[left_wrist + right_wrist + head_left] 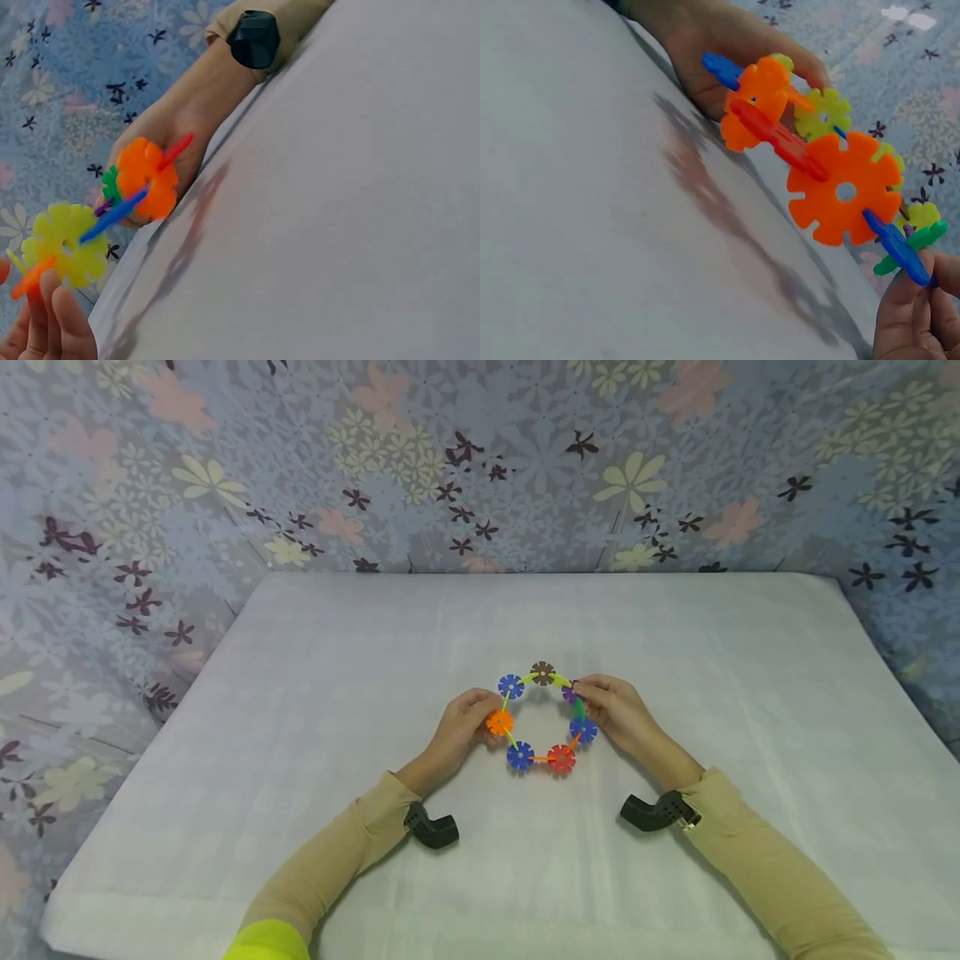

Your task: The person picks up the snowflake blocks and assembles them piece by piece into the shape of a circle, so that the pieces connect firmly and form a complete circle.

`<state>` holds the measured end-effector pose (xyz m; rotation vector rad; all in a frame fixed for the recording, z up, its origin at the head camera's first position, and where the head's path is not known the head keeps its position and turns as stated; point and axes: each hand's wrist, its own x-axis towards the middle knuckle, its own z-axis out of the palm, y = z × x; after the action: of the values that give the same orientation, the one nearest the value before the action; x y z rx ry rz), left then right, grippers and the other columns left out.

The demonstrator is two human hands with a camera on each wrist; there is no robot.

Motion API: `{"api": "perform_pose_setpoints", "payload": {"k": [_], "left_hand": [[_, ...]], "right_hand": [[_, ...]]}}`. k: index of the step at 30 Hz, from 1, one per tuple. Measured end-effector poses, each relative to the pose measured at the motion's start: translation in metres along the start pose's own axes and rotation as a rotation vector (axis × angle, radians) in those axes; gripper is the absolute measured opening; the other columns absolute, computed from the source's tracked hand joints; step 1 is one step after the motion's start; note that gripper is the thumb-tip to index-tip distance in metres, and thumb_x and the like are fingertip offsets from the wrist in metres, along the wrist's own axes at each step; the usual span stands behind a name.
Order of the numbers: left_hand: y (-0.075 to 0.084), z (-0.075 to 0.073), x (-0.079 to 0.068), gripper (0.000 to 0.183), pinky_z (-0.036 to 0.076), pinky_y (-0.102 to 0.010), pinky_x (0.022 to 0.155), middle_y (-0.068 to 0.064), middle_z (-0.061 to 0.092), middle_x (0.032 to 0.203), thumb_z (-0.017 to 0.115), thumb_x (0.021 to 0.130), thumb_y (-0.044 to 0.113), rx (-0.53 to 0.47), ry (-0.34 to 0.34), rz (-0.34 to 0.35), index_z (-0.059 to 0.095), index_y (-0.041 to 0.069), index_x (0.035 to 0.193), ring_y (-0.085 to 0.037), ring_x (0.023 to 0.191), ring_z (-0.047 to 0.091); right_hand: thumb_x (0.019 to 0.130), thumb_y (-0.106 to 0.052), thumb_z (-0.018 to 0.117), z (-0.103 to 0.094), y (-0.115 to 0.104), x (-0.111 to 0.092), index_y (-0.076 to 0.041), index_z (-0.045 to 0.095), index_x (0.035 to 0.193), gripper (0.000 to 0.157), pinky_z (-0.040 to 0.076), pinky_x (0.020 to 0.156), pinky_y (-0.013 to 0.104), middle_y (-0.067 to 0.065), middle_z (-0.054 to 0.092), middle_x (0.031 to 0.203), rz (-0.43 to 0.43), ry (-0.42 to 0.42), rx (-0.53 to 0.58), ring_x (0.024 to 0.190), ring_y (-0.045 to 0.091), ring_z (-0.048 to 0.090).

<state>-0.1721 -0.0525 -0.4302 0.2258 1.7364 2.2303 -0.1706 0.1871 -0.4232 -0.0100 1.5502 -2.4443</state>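
Observation:
A ring of notched plastic snowflake discs, linked edge to edge, is held up over the white table, its shadow below it. My left hand (467,724) pinches the ring's left side at an orange disc (500,722). With thumb and fingers, my right hand (618,706) grips the upper right side at a purple disc (568,693). Between the hands run a brown disc (542,673) at the far side and a red disc (561,759) at the near side. Blue discs (521,756) alternate among them, joined by yellow, green and orange discs seen edge-on.
The table (337,635) is covered with a plain white cloth. Behind and beside it hangs a floral-patterned cloth (525,468). Black wrist devices (432,827) are strapped at both beige sleeves (352,827).

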Motion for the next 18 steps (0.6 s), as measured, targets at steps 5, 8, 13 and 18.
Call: {"api": "perform_pose_setpoints", "payload": {"k": [5, 8, 13, 18], "left_hand": [[0.0013, -0.0068, -0.0004, 0.005, 0.047, -0.023, 0.052, -0.006, 0.058, 0.069, 0.049, 0.088, 0.001, -0.088, -0.049, -0.016, 0.054, 0.001, 0.089, -0.013, 0.057, 0.056], [0.0021, -0.0070, 0.0020, 0.011, 0.048, -0.024, 0.060, -0.007, 0.060, 0.075, 0.049, 0.085, -0.006, -0.111, -0.050, -0.018, 0.052, -0.002, 0.095, -0.015, 0.064, 0.058], [0.0036, -0.0043, 0.0057, 0.031, 0.046, -0.024, 0.069, -0.005, 0.059, 0.085, 0.048, 0.083, -0.010, -0.141, -0.066, -0.041, 0.045, -0.007, 0.114, -0.014, 0.072, 0.057], [0.0038, -0.0061, 0.0050, 0.048, 0.047, -0.025, 0.064, -0.004, 0.057, 0.086, 0.045, 0.085, -0.012, -0.147, -0.095, -0.062, 0.034, -0.001, 0.131, -0.014, 0.069, 0.056]], "right_hand": [[0.090, 0.002, 0.049, -0.0022, -0.0003, 0.0013, -0.006, 0.065, 0.081, 0.020, 0.046, 0.055, 0.018, 0.002, 0.059, 0.067, -0.033, 0.022, 0.052, 0.057, 0.009, 0.054], [0.090, 0.002, 0.049, -0.0036, -0.0013, 0.0015, -0.005, 0.066, 0.082, 0.020, 0.046, 0.056, 0.018, 0.003, 0.059, 0.068, -0.043, 0.033, 0.063, 0.058, 0.010, 0.055], [0.090, 0.003, 0.048, -0.0054, -0.0032, -0.0001, -0.004, 0.064, 0.082, 0.019, 0.046, 0.057, 0.019, 0.004, 0.058, 0.068, -0.059, 0.049, 0.115, 0.059, 0.011, 0.056], [0.090, 0.003, 0.048, -0.0044, -0.0025, 0.0000, -0.002, 0.063, 0.084, 0.016, 0.047, 0.061, 0.019, 0.006, 0.058, 0.072, -0.039, 0.055, 0.156, 0.062, 0.012, 0.057]]}}
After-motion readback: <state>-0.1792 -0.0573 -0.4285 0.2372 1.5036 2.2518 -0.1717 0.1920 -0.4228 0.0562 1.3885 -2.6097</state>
